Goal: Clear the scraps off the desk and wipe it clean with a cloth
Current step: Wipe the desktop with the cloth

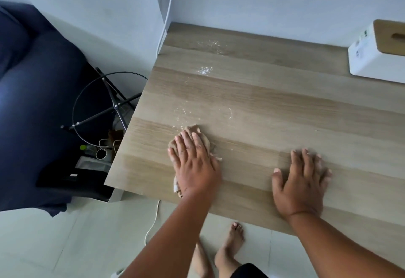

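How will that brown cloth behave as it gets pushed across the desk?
Probably floppy: the cloth lies bunched under the flat left hand. It likely slides easily on the smooth desk, and may fold over unless pressed down.

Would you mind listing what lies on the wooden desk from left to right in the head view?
Left hand pressing flat on the crumpled brown cloth → right hand resting flat on the light wooden desk → white tissue box with a wooden lid.
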A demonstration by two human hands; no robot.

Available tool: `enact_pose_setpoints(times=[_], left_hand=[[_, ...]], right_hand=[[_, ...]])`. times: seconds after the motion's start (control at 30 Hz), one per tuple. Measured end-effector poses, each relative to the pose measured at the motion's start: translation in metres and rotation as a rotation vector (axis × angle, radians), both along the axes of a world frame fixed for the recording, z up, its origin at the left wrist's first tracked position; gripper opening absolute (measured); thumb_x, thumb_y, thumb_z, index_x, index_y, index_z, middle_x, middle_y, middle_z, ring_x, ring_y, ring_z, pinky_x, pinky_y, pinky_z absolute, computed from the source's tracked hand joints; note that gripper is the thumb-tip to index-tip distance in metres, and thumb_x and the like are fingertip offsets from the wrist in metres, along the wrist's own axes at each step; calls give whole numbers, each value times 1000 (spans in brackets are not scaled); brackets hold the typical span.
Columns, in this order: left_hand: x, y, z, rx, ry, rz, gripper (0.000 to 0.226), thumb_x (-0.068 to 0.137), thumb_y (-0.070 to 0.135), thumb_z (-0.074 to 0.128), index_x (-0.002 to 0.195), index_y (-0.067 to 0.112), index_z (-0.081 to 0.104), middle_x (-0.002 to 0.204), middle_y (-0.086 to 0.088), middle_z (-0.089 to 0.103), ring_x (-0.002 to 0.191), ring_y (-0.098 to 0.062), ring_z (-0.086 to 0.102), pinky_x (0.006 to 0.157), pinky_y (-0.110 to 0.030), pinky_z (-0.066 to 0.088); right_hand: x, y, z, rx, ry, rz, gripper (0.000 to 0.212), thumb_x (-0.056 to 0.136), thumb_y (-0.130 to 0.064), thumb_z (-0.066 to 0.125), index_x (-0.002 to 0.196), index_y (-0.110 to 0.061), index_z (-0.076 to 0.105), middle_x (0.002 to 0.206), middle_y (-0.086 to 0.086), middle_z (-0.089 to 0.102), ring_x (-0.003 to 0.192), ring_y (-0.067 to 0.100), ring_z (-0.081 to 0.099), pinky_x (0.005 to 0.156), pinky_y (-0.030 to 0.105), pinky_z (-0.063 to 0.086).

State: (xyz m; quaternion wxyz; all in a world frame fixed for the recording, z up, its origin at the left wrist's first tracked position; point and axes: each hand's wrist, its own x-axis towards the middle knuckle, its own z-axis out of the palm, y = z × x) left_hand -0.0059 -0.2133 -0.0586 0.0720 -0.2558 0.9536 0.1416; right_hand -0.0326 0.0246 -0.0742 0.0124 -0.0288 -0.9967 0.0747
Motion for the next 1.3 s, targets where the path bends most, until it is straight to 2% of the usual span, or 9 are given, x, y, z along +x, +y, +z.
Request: enact_pose_setpoints(times=[0.2,0.43,0.53,0.67,0.77,0.87,1.07,1.2,1.3], left_hand=[[-26,49,3,19,25,-182,83,92,45,33,165,17,5,172,-15,-6,158,-34,-15,125,-59,-9],[-6,29,1,46,112,-693,81,89,51,46,162,22,28,173,-2,10,161,-24,-1,127,-55,9],[13,-3,0,86,213,-867,72,90,44,55,157,23,41,170,3,22,160,-20,11,129,-52,15],[26,-49,-4,73,245,-814,74,87,35,66,156,23,43,169,4,25,159,-18,14,127,-54,21],[12,-46,-3,4,173,-600,81,86,40,56,161,22,33,171,1,17,160,-19,7,127,-55,16],[-15,-14,-1,-35,102,-514,85,85,49,44,163,22,26,173,-3,11,161,-23,0,128,-55,9],[-38,53,2,23,87,-792,79,88,47,40,163,29,24,173,1,11,160,-22,-4,128,-53,4],[-12,40,3,47,143,-1013,71,92,44,45,160,26,34,171,1,19,161,-23,4,128,-55,12],[17,10,3,73,216,-1064,72,92,39,58,159,23,38,170,1,23,160,-22,11,126,-56,19]], right_hand=[[-1,0,1,-12,-4,-1,75,85,-52,38,148,-11,47,165,14,29,155,39,16,123,66,10],[-1,0,3,3,-21,2,74,86,-52,39,148,-12,47,165,13,29,155,38,15,123,65,9],[0,-1,5,6,-23,-3,76,86,-53,39,149,-13,46,165,12,30,155,38,16,123,66,11],[0,0,5,13,-40,4,76,86,-53,40,151,-13,45,166,11,28,156,38,15,123,65,8],[-1,0,5,19,-57,3,77,87,-53,39,152,-13,44,167,10,26,156,38,14,124,65,7],[-1,0,6,18,-46,8,76,86,-52,40,152,-13,45,167,11,27,156,39,15,123,65,8],[-1,0,11,2,-23,19,70,89,-44,38,151,-11,47,165,12,31,155,40,17,122,66,11],[-1,0,13,-12,-53,16,69,91,-42,36,152,-13,46,167,11,29,156,38,14,123,65,8],[-1,0,14,-24,-57,11,69,90,-41,35,153,-13,45,167,10,28,157,37,12,123,65,7]])
